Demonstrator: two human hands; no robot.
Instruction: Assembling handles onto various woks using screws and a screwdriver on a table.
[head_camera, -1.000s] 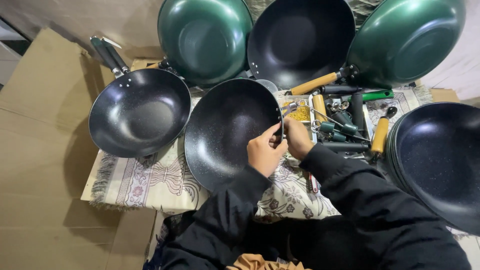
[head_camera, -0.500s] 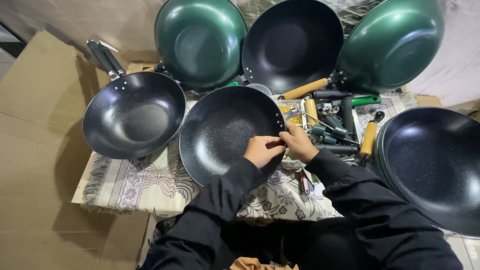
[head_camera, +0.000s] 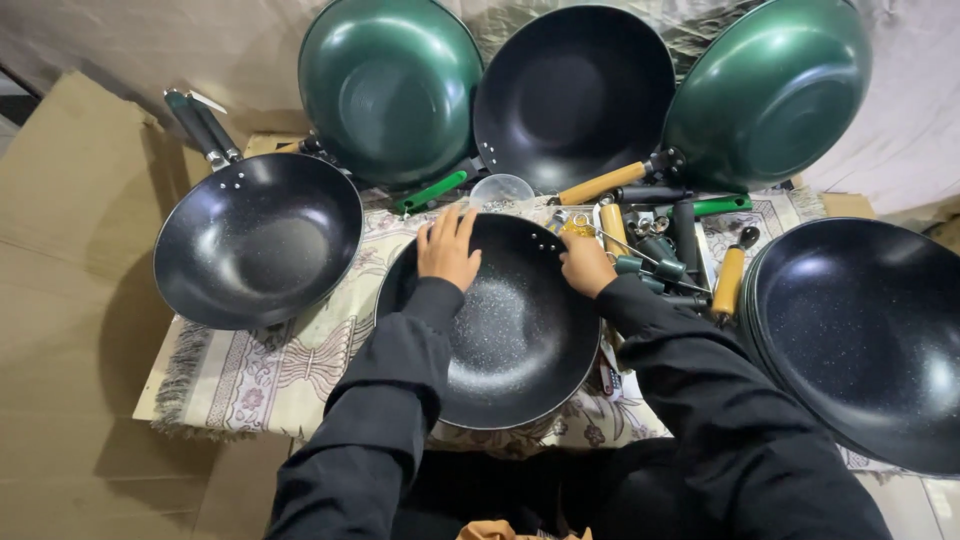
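A speckled black wok (head_camera: 510, 340) without a handle lies on the patterned cloth (head_camera: 270, 370) right in front of me. My left hand (head_camera: 447, 248) grips its far left rim, fingers over the edge and thumb inside. My right hand (head_camera: 585, 262) is closed on the far right rim, beside the small rivet holes. Both my sleeves are black and reach across the wok's sides.
A handled black wok (head_camera: 255, 250) sits at the left. Two green woks (head_camera: 390, 85) (head_camera: 770, 90) and a black one (head_camera: 575, 90) lean at the back. Stacked black woks (head_camera: 860, 340) lie at the right. Loose wooden and black handles (head_camera: 660, 250) and a clear bowl (head_camera: 502, 190) lie behind; cardboard (head_camera: 70, 300) surrounds.
My left hand has left the right rim, where both hands were together, and now holds the far left rim. The wok has shifted toward me.
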